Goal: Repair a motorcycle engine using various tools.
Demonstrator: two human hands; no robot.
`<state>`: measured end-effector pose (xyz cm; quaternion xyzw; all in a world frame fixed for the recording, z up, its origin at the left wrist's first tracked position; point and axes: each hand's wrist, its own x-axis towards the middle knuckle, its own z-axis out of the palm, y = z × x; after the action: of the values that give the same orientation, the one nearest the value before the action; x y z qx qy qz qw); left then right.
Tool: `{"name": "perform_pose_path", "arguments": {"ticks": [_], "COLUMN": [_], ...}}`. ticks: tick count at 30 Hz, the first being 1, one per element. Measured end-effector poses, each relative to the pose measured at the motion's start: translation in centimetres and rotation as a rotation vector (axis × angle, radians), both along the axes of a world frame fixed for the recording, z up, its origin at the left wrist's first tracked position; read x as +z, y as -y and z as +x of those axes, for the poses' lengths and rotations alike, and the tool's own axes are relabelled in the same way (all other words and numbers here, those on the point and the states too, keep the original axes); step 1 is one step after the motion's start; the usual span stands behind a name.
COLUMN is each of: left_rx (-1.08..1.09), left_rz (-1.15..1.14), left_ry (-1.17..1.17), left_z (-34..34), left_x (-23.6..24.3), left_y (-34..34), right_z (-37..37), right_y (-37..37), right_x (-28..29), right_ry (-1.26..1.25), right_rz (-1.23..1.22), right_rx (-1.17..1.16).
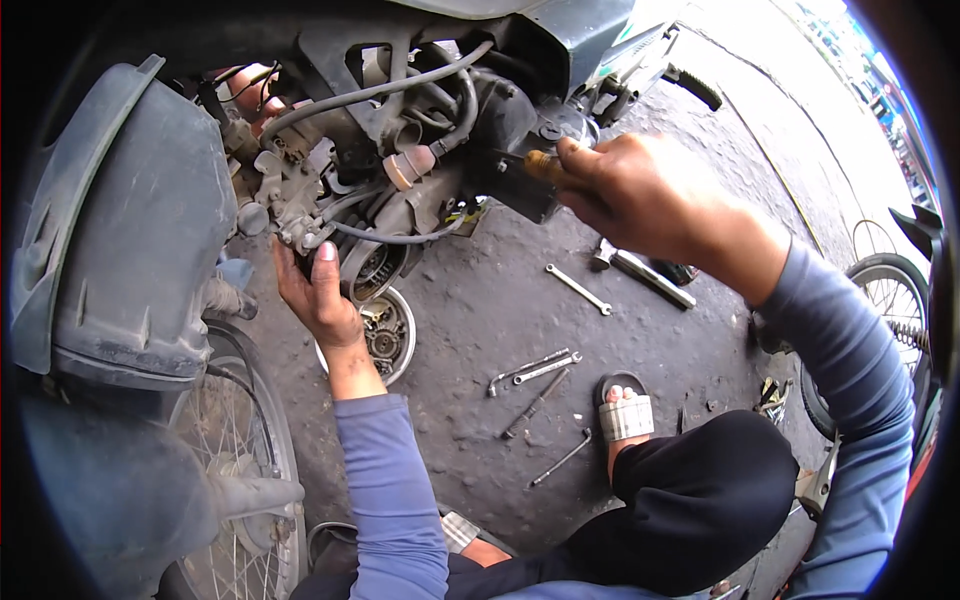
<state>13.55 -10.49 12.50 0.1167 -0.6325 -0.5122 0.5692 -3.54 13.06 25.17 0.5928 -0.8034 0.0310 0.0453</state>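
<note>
My left hand (322, 300) grips the underside of a metal carburetor (292, 200) on the motorbike, thumb on the near side and fingers partly hidden behind it. My right hand (640, 190) is closed round the amber handle of a screwdriver (543, 166), whose shaft points left toward the engine area. A black hose (385, 90) arches above the carburetor, and a cable (400, 237) loops beside it. Between my hands sits a pinkish-grey rubber connector (408, 167). The screwdriver's tip is hard to make out against the dark parts.
A dark plastic box (140, 240) and spoked wheel (240, 450) stand at left. Below the engine lies a round metal pan (405, 335) with parts. Wrenches (578, 290) and a hammer (640, 272) lie on the ground. Another bike's wheel (890, 300) is at right.
</note>
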Motion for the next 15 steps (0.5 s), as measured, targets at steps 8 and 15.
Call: {"name": "perform_pose_path", "arguments": {"ticks": [8, 15], "left_rx": [0.055, 0.055], "left_rz": [-0.192, -0.081], "left_ry": [0.027, -0.193], "left_z": [0.9, -0.1], "left_x": [-0.2, 0.3], "left_y": [1.8, 0.4], "right_z": [1.8, 4.3], "right_y": [-0.6, -1.3], "right_x": [-2.8, -4.2], "right_ry": [0.119, 0.503], "right_rz": [-0.141, -0.261], "right_rx": [-0.173, -0.254]}}
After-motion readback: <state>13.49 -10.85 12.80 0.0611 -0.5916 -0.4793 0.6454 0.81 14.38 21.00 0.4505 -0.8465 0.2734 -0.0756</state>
